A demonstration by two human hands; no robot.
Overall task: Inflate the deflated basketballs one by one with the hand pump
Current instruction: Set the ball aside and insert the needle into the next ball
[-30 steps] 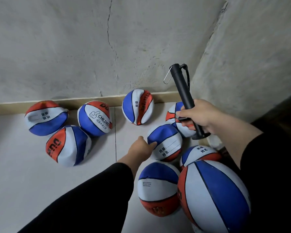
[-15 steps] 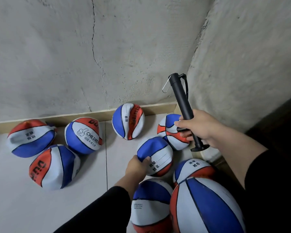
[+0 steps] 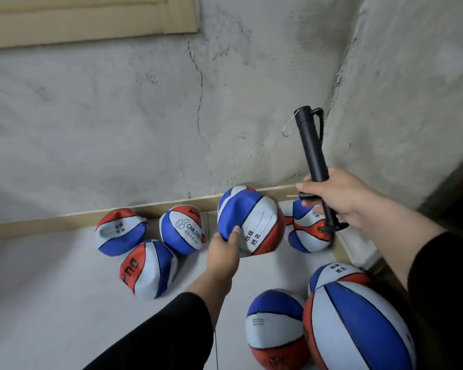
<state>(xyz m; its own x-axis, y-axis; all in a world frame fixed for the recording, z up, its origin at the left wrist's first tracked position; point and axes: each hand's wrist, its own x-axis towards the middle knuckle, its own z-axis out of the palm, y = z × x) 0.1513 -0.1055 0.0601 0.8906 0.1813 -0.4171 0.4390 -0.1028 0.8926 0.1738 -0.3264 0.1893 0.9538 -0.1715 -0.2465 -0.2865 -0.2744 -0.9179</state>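
1. Nearest you, the plump red, white and blue basketball looks already firm; judge it done and leave it. A smaller, rounder ball of the same colours touches its left side and carries small print too fine to read.
2. Your left hand pinches a fold of the slack, dented red, white and blue basketball, lifted clear of the pale floor, well beyond the firm ball. Turn it until the valve faces you before you bring the pump over; the valve is not visible now.
3. That held ball shows the characters 班级 and 姓名 beside blank lines.
4. Your right hand is wrapped around the lower end of the slim black hand pump, above and beyond the firm ball, barrel slanting up. A thin needle appears to jut left near your fingers; keep it off the ball's skin until it is lined up with the valve.
5. Left of the held ball, a limp ball reads "CHILDRE", with a thumbs-up mark; the rest curves away.
6. A crumpled ball farther left shows partial orange-panel lettering, unclear.
7. Against the beige skirting board, more flat balls wait their turn.
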